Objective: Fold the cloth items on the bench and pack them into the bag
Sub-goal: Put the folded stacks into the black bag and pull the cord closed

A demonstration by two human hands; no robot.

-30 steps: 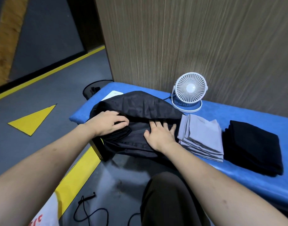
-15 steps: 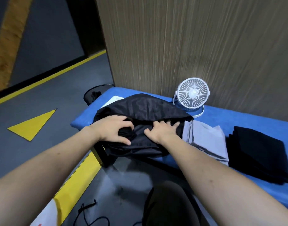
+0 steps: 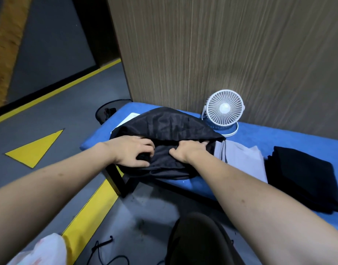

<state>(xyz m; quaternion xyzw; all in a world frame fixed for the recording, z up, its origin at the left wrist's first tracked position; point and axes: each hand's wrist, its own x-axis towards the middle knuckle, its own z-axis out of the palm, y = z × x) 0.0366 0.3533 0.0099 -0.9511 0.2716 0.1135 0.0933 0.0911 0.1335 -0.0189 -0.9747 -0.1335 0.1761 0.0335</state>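
The person's left hand (image 3: 132,151) is bunched up on a dark lump of the black bag (image 3: 169,129), with its fingers curled round the cloth. The right hand (image 3: 189,150) has changed the most: a second ago it lay flat on the bag, and now its fingers are tucked in under the bag's top flap, though I cannot tell if they pinch it. The flap has lifted a bit, so I think the person is opening the bag's mouth to put things in. The bag sits at the left end of the blue bench (image 3: 260,134). At 3 o'clock from the right hand, just beside the bag, lies the folded grey cloth (image 3: 242,163). Further the same way is the folded black cloth (image 3: 302,178). Both look ready to pack, and neither is in yet. At 1 o'clock stands a little white fan (image 3: 224,109).
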